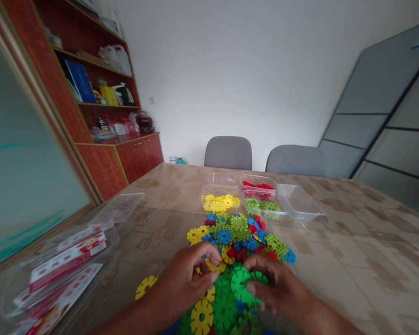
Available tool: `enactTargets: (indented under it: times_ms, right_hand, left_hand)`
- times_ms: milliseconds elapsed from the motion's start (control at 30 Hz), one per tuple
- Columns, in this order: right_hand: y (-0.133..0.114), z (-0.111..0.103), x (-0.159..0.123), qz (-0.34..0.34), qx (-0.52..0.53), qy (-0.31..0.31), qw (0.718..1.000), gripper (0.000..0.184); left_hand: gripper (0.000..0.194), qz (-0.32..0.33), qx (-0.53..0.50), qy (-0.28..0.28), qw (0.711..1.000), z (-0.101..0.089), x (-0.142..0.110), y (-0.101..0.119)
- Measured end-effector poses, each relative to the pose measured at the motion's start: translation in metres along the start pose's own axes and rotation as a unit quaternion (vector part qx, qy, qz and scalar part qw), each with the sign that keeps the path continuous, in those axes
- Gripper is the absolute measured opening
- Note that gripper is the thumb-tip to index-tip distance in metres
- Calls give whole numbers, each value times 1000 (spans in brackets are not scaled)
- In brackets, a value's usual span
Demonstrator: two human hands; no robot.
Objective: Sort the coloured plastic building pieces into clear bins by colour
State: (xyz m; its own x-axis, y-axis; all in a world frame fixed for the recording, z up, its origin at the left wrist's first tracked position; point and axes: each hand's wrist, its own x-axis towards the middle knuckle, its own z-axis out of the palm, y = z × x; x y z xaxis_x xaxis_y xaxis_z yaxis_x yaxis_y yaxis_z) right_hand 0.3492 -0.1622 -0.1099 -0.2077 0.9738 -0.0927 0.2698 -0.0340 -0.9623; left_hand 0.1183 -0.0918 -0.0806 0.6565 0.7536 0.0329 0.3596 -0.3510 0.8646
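A heap of plastic building pieces lies in front of me, with notched discs and squares in several colours. My right hand (270, 281) pinches a bright green notched disc (240, 283) between thumb and fingers over the near part of the heap. My left hand (195, 272) hovers at the heap's left side, fingers curved, thumb and forefinger apart, with nothing visible between them. Below the hands are darker green discs (224, 304) and a yellow disc (201, 317). Farther back sit a blue disc (224, 236) and a light green square (239, 225). Another yellow disc (145, 286) lies left of my forearm.
Behind the heap stand clear tubs: one with yellow discs (220, 202), one with light green squares (261, 207), one with red pieces (258, 186). A clear container (300, 203) is at their right. Clear packaging with printed cards (68, 263) lies left. Two grey chairs (228, 152) stand beyond the table.
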Motion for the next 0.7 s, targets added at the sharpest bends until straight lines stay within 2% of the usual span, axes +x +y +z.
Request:
enactTargets:
  times_ms: [133,333,567,700]
  right_hand:
    - [-9,-26,21,40,31,56,997,46]
    - [-33,-59,70,9,-10,146,989,40]
    - [-53,-92,166,-5,-48,216,975,22]
    - [-69,-101,214,-1,-50,244,968,27]
  left_hand:
    - [13,0,39,20,999,-17,7,4]
    - [13,11,82,53,995,-34,14,-5]
    - [14,9,77,56,995,-36,21,-13]
    - [13,3,85,62,994,-37,24,-16]
